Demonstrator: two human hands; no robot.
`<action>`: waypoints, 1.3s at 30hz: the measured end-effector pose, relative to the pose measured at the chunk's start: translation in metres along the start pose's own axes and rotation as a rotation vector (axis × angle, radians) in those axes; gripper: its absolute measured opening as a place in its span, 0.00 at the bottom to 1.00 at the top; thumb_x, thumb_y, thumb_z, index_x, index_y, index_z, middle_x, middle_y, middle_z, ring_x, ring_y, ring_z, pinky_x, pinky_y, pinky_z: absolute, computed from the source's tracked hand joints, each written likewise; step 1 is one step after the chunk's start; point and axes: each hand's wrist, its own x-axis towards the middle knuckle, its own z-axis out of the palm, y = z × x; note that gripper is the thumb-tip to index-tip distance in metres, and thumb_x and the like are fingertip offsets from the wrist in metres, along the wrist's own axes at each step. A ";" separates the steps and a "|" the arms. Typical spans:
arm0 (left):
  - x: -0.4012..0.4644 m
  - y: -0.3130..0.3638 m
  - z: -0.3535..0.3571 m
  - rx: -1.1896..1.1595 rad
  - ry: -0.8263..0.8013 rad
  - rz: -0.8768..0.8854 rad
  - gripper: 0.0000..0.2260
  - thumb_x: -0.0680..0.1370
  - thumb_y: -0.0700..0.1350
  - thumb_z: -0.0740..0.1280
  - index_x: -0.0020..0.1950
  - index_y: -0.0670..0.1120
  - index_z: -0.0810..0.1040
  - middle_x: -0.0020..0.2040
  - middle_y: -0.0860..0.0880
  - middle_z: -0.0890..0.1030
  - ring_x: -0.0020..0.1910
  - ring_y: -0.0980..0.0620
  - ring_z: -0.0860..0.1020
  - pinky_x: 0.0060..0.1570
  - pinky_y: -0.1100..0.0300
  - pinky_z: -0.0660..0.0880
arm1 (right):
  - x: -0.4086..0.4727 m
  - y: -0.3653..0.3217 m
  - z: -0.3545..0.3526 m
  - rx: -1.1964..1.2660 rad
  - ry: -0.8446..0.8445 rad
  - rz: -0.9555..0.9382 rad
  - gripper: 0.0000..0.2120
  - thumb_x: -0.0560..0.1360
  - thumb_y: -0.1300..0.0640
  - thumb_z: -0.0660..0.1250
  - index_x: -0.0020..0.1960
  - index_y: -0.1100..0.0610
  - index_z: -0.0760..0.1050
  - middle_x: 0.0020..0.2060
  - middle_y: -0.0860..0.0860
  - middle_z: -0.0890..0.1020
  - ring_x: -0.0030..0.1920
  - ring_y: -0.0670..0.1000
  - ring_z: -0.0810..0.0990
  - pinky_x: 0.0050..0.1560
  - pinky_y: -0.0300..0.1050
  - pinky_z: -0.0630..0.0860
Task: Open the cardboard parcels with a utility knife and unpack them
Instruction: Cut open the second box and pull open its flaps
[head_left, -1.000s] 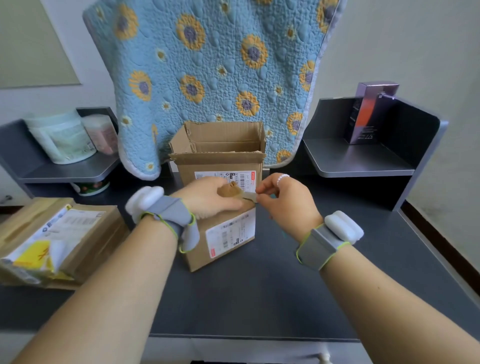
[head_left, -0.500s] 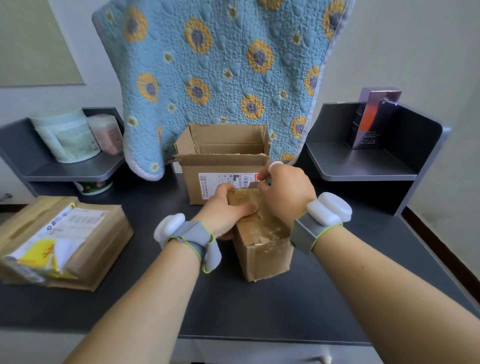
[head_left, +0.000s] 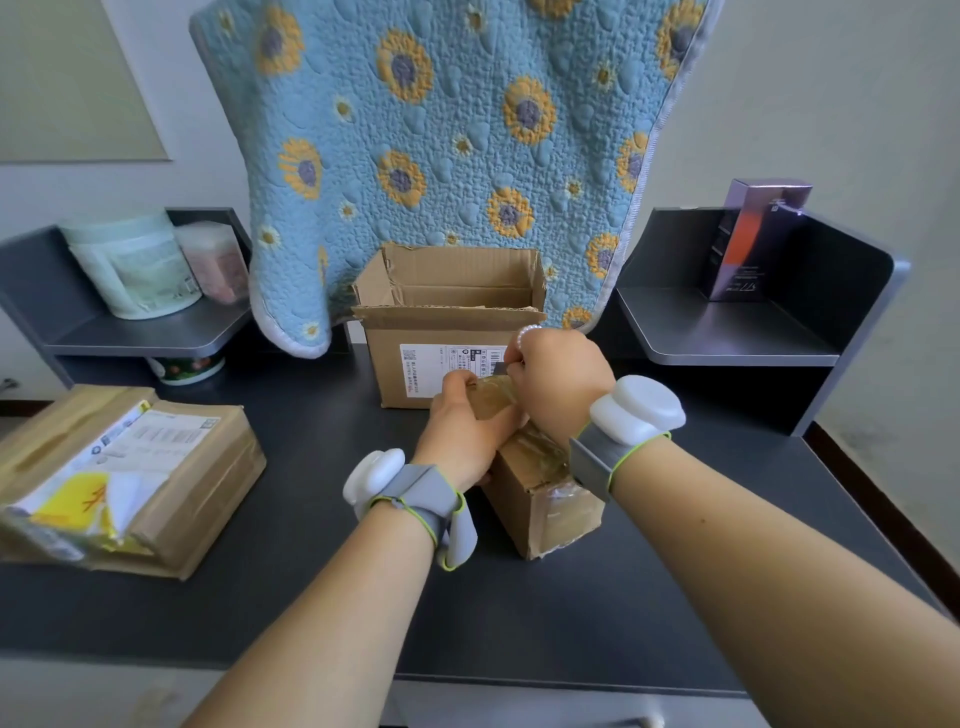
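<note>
Holding a small taped parcel (head_left: 540, 483) at the centre of the frame, the person works on its far end. The left hand (head_left: 467, 426) is wrapped over the parcel's top, fingers curled down its far edge, pinning it to the dark surface (head_left: 322, 597). The right hand (head_left: 558, 376) is closed in a pinch around a small grey knife (head_left: 500, 369), of which only a sliver shows, at the parcel's upper far corner.

The parcel looks light and fairly stiff, though its near corner is dented. Glossy tape covers it, so it is probably slippery; a firm hold over the top and sides, clear of the blade's path, seems wise.

Just behind stands an open box (head_left: 452, 332). A flat sealed parcel (head_left: 156, 483) lies at lower left.
</note>
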 end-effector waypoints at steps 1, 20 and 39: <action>0.000 0.000 0.000 0.011 0.001 0.000 0.26 0.72 0.57 0.67 0.65 0.54 0.60 0.60 0.45 0.69 0.52 0.41 0.74 0.32 0.56 0.77 | 0.000 -0.001 0.000 -0.016 -0.010 -0.009 0.13 0.74 0.68 0.60 0.56 0.61 0.77 0.52 0.57 0.81 0.51 0.56 0.80 0.49 0.44 0.76; -0.002 0.004 0.003 0.069 0.043 -0.018 0.19 0.76 0.56 0.61 0.64 0.51 0.60 0.62 0.44 0.67 0.55 0.39 0.73 0.54 0.42 0.76 | -0.008 0.001 -0.010 -0.134 -0.095 -0.118 0.09 0.74 0.66 0.62 0.51 0.59 0.78 0.45 0.56 0.82 0.39 0.53 0.75 0.39 0.43 0.73; -0.010 -0.001 -0.010 0.250 0.318 0.012 0.17 0.75 0.53 0.61 0.61 0.47 0.68 0.61 0.44 0.72 0.58 0.41 0.71 0.51 0.56 0.68 | -0.028 0.005 -0.015 0.046 -0.163 -0.102 0.11 0.75 0.60 0.61 0.51 0.51 0.80 0.52 0.53 0.82 0.52 0.55 0.79 0.53 0.48 0.77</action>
